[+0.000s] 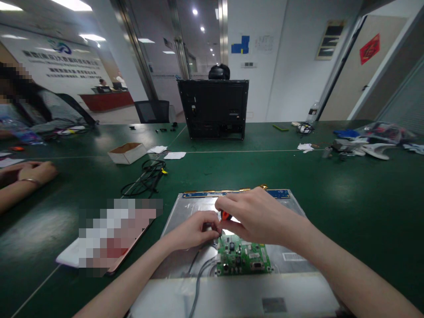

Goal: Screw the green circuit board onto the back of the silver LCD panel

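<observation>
A bare metal display panel lies face down on the green table in front of me. A small green circuit board sits on its near half, with grey cables running off to the left. My right hand is closed around a screwdriver with an orange handle, its tip pointing down at the board's top left corner. My left hand pinches something small beside that tip; I cannot make out what. A narrow blue strip board lies along the panel's far edge.
A black monitor housing stands upright at the table's middle back. A white cardboard box and a coil of black cable lie to the left. Another person's hands rest at the left edge. Loose parts clutter the right back.
</observation>
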A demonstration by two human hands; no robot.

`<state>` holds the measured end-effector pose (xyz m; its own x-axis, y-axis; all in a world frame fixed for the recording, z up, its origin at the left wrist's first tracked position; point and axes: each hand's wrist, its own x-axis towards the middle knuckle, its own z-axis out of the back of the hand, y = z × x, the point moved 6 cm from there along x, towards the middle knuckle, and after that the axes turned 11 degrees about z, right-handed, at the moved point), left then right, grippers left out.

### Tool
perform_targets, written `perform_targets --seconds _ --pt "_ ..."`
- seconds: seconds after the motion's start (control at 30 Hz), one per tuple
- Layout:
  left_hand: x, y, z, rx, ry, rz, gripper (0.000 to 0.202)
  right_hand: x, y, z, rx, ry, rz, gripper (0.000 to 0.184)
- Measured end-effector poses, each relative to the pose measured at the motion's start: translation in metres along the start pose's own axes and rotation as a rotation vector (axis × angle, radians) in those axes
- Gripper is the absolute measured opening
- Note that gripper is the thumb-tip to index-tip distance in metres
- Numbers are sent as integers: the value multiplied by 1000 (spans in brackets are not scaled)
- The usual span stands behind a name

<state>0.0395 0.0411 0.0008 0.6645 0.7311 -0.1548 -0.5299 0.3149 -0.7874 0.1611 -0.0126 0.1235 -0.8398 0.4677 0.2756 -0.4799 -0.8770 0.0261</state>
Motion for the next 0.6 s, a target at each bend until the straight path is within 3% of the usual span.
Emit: perform_targets --seconds 0.4,0.6 --pt "1 1 -1 3 24 -32 8 2 -3 -3 1 34 -56 20" --pt "0 4 -1 43 26 4 11 3 -2 -6 -26 -19 -73 25"
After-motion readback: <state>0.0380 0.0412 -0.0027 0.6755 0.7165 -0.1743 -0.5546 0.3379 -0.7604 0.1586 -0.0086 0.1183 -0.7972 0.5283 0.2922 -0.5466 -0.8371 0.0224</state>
